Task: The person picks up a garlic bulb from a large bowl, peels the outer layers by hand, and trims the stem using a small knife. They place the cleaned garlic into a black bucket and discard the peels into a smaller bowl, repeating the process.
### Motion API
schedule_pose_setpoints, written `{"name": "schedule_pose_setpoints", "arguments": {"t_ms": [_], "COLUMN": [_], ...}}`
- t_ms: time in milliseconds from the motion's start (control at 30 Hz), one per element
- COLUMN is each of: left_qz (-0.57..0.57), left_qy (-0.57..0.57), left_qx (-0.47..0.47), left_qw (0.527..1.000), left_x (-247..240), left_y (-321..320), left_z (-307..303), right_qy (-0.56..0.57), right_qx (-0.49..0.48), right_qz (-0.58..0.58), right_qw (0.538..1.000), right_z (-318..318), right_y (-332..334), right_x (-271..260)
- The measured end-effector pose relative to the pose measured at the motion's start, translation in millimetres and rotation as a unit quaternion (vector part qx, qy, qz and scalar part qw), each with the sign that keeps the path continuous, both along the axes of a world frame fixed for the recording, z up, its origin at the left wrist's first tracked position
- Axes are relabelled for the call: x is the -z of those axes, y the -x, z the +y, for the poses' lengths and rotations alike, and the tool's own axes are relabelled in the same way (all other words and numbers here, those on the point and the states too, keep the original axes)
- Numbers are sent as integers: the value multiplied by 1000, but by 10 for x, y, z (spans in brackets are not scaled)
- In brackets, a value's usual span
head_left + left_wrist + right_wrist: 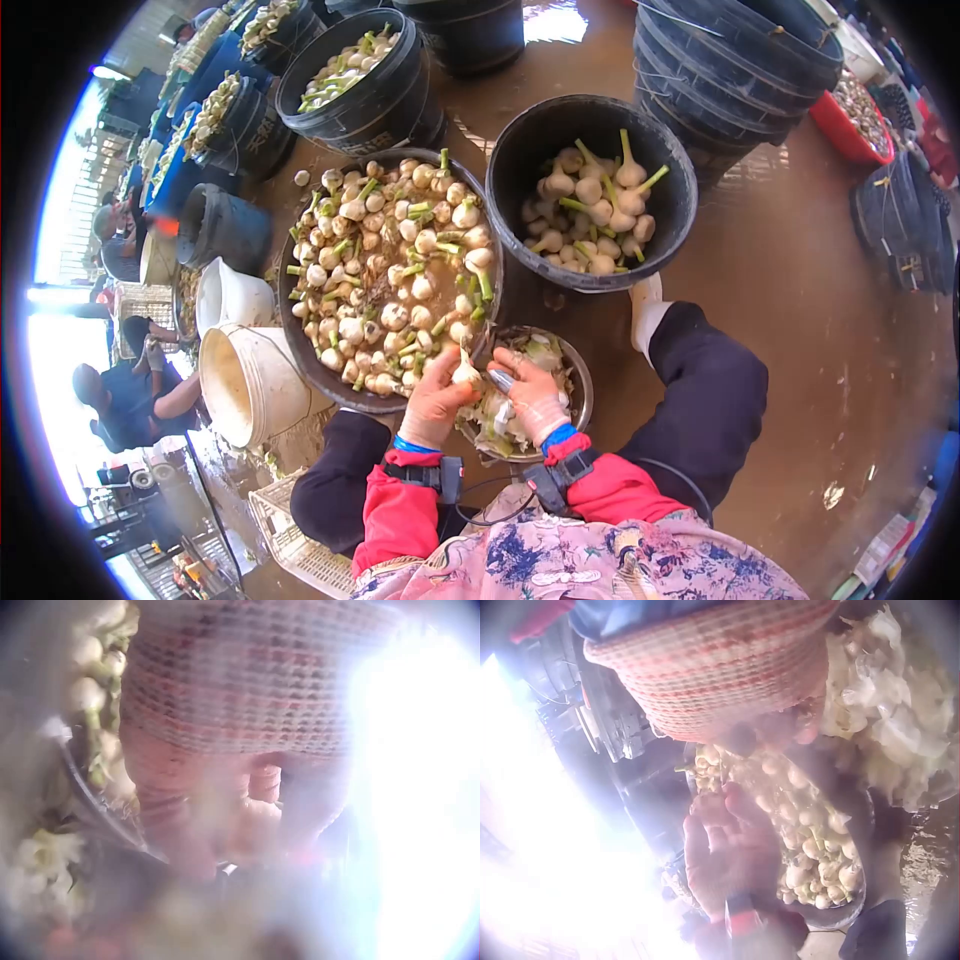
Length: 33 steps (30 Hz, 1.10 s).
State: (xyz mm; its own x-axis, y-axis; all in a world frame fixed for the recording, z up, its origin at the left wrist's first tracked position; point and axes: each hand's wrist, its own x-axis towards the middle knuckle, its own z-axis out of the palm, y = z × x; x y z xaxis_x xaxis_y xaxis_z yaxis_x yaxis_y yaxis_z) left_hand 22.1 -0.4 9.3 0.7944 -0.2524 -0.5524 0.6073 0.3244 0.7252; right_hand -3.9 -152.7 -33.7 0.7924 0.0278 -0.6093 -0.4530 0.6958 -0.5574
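Observation:
My left hand (437, 405) pinches a garlic bulb (466, 374) by its lower part, over the edge of a wide dark tub (300, 362) of garlic. Close on its right, my right hand (530, 396) grips a small metal tool (501, 380), blade-like in shape. Below both hands lies a bowl (588, 400) of pale peelings (497, 420). The left wrist view shows the left hand (232, 750) from behind, blurred, its held item mostly hidden. In the right wrist view the left hand (733, 851) has its fingers bent, and the right hand (720, 675) hides its own tool.
A black bucket (591, 280) of trimmed bulbs stands beyond the bowl, with stacked black buckets (700, 90) at the back right. White buckets (265, 385) and a plastic crate (300, 530) are at the left. Other people (140, 400) sit further left.

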Motion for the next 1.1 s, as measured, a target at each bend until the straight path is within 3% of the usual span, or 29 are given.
{"name": "schedule_pose_setpoints", "arguments": {"t_ms": [100, 133, 167, 233, 400, 467, 600, 633, 667, 700, 767, 833, 933, 1000, 1033, 1067, 1100], "left_qz": [-43, -120, -124, -303, -292, -311, -355, -267, -156, -29, 69, 71, 71, 66, -23, -111, -110], "left_qy": [-137, -218, -221, -464, -519, -619, -634, -451, -231, -74, 175, 173, 144, 118, -35, -187, -188], "left_qx": [85, 108, 108, 141, 91, 157, 177, 85, -14, -69, -154, -158, -162, -163, -100, -35, -35], "left_qw": [986, 962, 961, 821, 798, 704, 663, 847, 960, 994, 970, 970, 974, 977, 994, 976, 975], "left_x": [-24, 113, 55, -55, -294, -377, -317, -164, -183, -279, -289, -262, -287, -312, -323, -344, -380], "left_y": [307, 397, 442, 526, 601, 626, 660, 654, 629, 615, 632, 627, 632, 646, 660, 673, 680], "left_z": [7, 40, 10, -71, -262, -349, -364, -304, -300, -262, -125, -104, -131, -191, -228, -248, -252], "right_qy": [28, 57, 55, 84, 40, 109, 193, 204, 215, 215, 157, 189, 120, 0, 0, 12, 24], "right_qx": [-61, -105, -104, -146, -144, -147, -133, -138, -144, -144, -134, -142, -97, -117, -117, -105, -93], "right_qz": [-36, -37, -41, -53, -78, -80, -92, -111, -130, -132, -186, -218, -202, -143, -144, -117, -90], "right_qw": [997, 992, 992, 984, 986, 980, 968, 963, 957, 957, 961, 947, 967, 983, 983, 988, 991], "right_z": [14, 24, 21, 6, -21, -23, -15, -24, -41, -55, -69, -21, 2, -67, -99, -130, -141], "right_y": [68, 93, 115, 145, 187, 210, 235, 232, 232, 238, 226, 222, 232, 266, 268, 270, 273], "right_x": [-140, -168, -203, -267, -423, -436, -384, -330, -329, -328, -340, -189, -217, -547, -634, -704, -736]}}
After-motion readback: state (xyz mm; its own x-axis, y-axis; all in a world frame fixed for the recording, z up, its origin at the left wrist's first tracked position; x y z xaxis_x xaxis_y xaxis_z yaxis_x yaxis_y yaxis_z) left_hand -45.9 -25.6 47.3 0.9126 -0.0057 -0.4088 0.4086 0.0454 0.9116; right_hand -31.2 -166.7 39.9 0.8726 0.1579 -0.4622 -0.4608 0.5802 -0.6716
